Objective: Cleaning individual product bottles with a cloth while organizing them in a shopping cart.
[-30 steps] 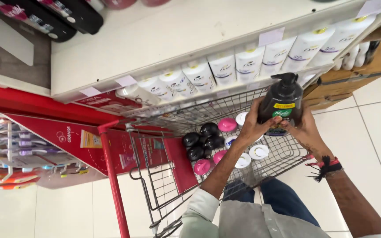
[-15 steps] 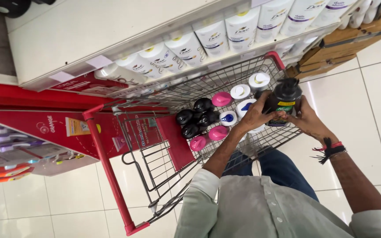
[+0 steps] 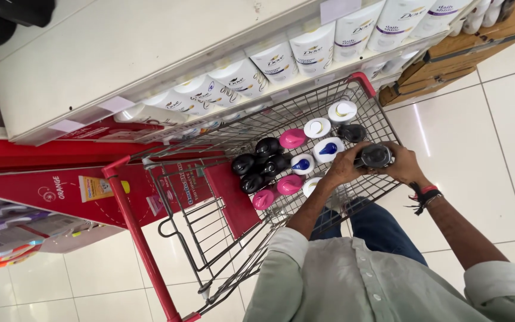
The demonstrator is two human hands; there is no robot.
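Observation:
Both my hands grip one black pump bottle (image 3: pixel 375 156), held upright low inside the red-framed wire shopping cart (image 3: pixel 233 140) at its right side. My left hand (image 3: pixel 342 169) wraps the bottle's left side and my right hand (image 3: pixel 405 165), with a red and black wristband, wraps the right. Just left of it in the cart stand several bottles seen from above: black-capped ones (image 3: pixel 261 162), pink-capped ones (image 3: pixel 292 138) and white ones with blue tops (image 3: pixel 328 149).
A white store shelf (image 3: pixel 120 53) above the cart carries a row of white bottles (image 3: pixel 275 59) lying on their sides. A red display stand (image 3: pixel 43 185) is at the left. Wooden pallets (image 3: pixel 448 53) sit at the upper right on the white tiled floor.
The black pump bottle has gone from above the cart's rim down into the cart, with both hands still on it. The view has shifted so the cart sits more in the middle.

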